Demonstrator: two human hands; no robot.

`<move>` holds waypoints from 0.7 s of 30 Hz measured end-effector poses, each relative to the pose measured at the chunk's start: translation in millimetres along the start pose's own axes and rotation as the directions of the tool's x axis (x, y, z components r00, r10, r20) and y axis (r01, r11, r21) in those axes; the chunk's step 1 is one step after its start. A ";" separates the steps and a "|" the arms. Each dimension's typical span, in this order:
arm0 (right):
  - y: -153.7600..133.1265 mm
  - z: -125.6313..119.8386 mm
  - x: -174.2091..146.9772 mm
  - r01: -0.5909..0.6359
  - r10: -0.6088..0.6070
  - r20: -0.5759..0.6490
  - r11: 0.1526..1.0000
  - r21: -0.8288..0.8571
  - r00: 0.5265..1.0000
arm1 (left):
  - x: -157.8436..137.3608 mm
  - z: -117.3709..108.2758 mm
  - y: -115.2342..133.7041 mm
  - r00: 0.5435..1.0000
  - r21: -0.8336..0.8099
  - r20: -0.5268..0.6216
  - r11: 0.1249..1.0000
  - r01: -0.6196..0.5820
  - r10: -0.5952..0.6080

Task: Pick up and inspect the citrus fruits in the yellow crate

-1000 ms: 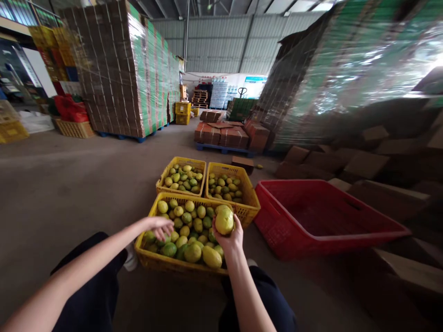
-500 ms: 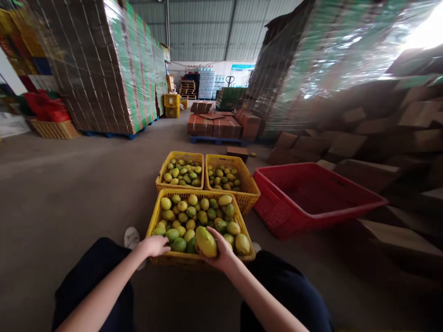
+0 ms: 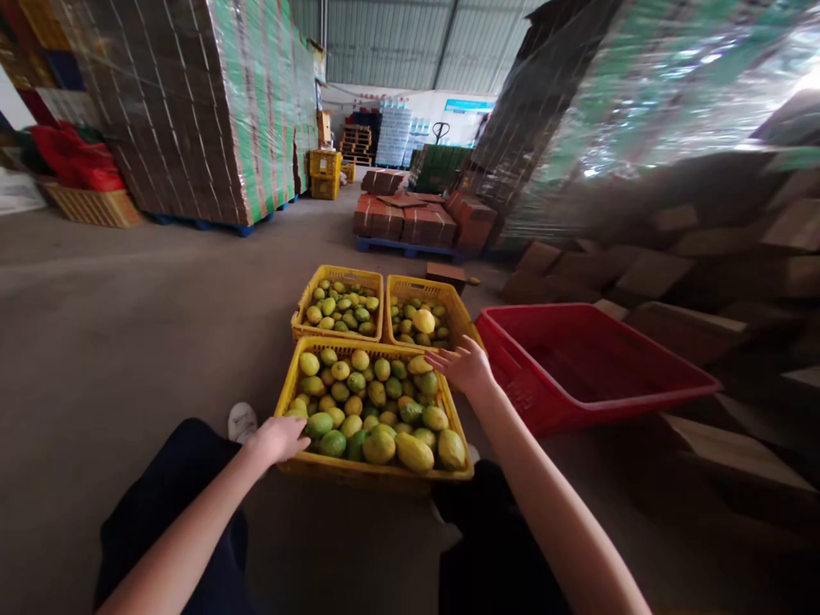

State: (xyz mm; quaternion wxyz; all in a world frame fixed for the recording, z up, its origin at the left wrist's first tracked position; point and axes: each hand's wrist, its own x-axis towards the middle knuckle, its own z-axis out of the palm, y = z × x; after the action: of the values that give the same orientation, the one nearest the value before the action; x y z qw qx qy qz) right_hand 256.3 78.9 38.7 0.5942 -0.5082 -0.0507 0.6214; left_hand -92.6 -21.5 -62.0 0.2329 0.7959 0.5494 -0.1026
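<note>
In front of me stands a yellow crate (image 3: 377, 468) full of oval yellow-green fruit (image 3: 379, 446); their exact kind is not plain. Over its left front edge lies my left hand (image 3: 280, 438), fingers stretched loosely toward the fruit, gripping nothing visible. My right hand (image 3: 466, 366) is reached out beyond the crate's right side, palm open and fingers spread. Just ahead of it, a large yellow fruit (image 3: 424, 321) shows above the others in the back right yellow crate (image 3: 462, 318); whether it touches them I cannot tell.
A back left yellow crate (image 3: 295, 321) also holds such fruit. To the right sits a big red bin (image 3: 599, 403). Cardboard boxes (image 3: 407, 220) lie on a blue pallet behind. Tall wrapped stacks (image 3: 256, 111) rise on both sides, and loose cartons (image 3: 653, 273) pile up at right.
My right hand has let go of the yellow fruit and moved forward and right, opening. That fruit now shows over the back right crate. My left hand has shifted slightly up along the crate's edge.
</note>
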 end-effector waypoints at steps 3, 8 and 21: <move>24.3 -20.1 5.6 -0.132 0.132 0.024 0.991 0.026 0.991 | -7.1 1.0 -0.4 0.995 0.086 0.037 0.992 0.093 -0.096; 41.9 -34.6 3.3 -0.222 0.218 0.069 0.973 0.064 0.974 | -4.7 7.9 -6.0 0.992 0.092 0.076 0.992 0.089 -0.096; 22.1 -46.3 -18.3 -0.188 0.158 0.231 0.975 0.116 0.960 | 76.8 7.6 -30.8 0.981 0.380 -0.192 0.920 0.097 -0.024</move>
State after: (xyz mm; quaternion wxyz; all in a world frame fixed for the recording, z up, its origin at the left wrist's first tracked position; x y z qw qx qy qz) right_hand 269.0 33.0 12.3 0.5617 -0.3964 -0.0288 0.7256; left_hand -91.5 47.1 -108.7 0.0157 0.8149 0.5616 -0.1425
